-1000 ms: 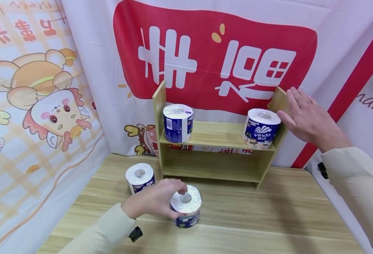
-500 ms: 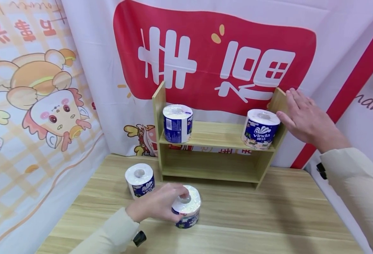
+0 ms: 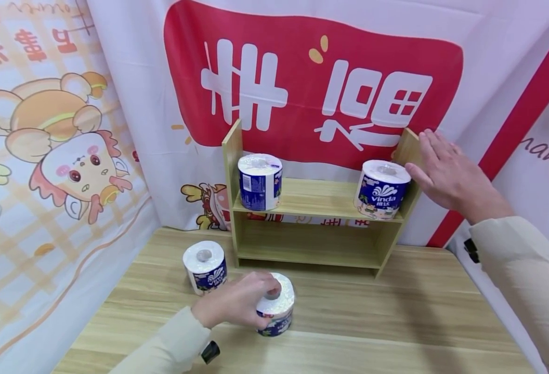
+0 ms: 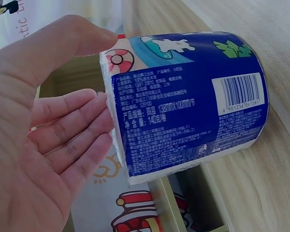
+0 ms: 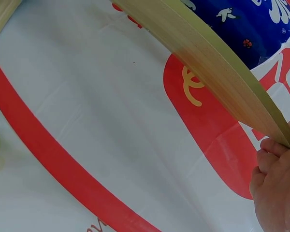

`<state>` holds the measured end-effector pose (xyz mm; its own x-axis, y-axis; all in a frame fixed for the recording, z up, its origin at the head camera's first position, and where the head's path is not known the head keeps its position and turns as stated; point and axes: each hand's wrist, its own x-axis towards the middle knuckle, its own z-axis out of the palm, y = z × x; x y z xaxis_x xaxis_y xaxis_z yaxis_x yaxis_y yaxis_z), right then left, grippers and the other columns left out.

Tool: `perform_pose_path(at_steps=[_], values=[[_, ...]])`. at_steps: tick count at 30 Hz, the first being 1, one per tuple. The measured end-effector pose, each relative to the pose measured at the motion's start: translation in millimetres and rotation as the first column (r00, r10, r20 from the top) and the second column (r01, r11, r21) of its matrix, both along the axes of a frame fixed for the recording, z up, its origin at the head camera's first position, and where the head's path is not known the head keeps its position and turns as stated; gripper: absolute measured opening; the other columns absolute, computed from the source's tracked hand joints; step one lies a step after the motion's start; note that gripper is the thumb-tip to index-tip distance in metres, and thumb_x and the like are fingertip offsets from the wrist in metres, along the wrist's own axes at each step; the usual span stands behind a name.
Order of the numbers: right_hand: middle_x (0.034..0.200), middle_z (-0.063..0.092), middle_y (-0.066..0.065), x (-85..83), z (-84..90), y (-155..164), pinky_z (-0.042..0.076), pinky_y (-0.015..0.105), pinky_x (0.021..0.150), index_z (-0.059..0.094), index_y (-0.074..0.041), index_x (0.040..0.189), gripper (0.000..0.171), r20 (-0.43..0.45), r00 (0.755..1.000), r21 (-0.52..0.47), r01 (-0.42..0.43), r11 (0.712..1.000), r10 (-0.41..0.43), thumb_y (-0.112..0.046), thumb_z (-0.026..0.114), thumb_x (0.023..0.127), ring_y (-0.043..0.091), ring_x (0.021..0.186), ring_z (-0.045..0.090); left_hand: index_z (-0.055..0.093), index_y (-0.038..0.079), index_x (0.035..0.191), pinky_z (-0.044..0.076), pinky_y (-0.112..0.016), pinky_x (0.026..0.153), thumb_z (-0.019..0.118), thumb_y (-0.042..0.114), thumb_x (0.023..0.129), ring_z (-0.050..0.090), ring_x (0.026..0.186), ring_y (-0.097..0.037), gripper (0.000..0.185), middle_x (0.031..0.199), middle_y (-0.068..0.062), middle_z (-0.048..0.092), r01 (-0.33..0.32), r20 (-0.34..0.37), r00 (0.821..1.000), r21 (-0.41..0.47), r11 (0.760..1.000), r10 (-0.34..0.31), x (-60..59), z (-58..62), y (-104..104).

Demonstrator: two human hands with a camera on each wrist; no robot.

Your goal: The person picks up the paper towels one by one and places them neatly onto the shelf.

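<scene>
A wrapped toilet paper roll (image 3: pixel 278 313) with a blue label stands on the wooden table (image 3: pixel 396 322). My left hand (image 3: pixel 237 305) grips it from the left, with the fingers curled over its white top. The left wrist view shows the thumb over the roll (image 4: pixel 183 101) and the fingers of the left hand (image 4: pixel 53 130) against its end. My right hand (image 3: pixel 443 169) lies flat, fingers straight, against the outside of the right side panel of a small wooden shelf (image 3: pixel 321 200). Only the fingertips of the right hand (image 5: pixel 275 193) show at the panel's edge (image 5: pixel 208 63) in the right wrist view.
Two more rolls stand on the upper shelf board, one at the left (image 3: pixel 259 182) and one at the right (image 3: pixel 382 189), next to my right hand. Another roll (image 3: pixel 205 266) stands on the table left of the shelf. Printed cloth banners (image 3: pixel 312 78) close off the back and both sides.
My left hand has slid a little further over the top of the roll on the table. The right hand stays on the shelf's side panel.
</scene>
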<state>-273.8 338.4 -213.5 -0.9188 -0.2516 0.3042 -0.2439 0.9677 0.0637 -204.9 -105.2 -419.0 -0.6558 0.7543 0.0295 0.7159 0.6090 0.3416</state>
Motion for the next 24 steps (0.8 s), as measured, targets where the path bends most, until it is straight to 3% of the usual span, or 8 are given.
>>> perform_pose_path(at_steps=[12,24], values=[[0.177,0.0,0.026,0.7,1.4,-1.5,0.014,0.073,0.128,-0.008,-0.006,0.169,0.093,0.013,1.0,-0.005,0.008,1.0,-0.008,-0.053,0.042,0.106,0.049,0.163,0.0,0.07,0.017,0.121,0.057,-0.015,0.082,0.093,0.028,0.075,0.064,0.101,-0.005,0.052,0.121,0.001,0.072,-0.014,-0.043,0.999,-0.07,0.997,0.011,-0.1,-5.9,3.7],[0.177,0.0,0.026,1.1,1.5,-1.4,0.014,0.073,0.128,-0.008,-0.006,0.169,0.093,0.018,1.0,-0.015,0.009,1.0,-0.009,-0.053,0.042,0.107,0.05,0.163,0.002,0.072,0.017,0.107,0.053,-0.012,0.072,0.093,0.027,0.075,0.058,0.087,0.001,0.039,0.104,0.005,0.072,-0.006,-0.091,0.996,-0.048,0.999,0.002,-4.3,-8.7,5.5]])
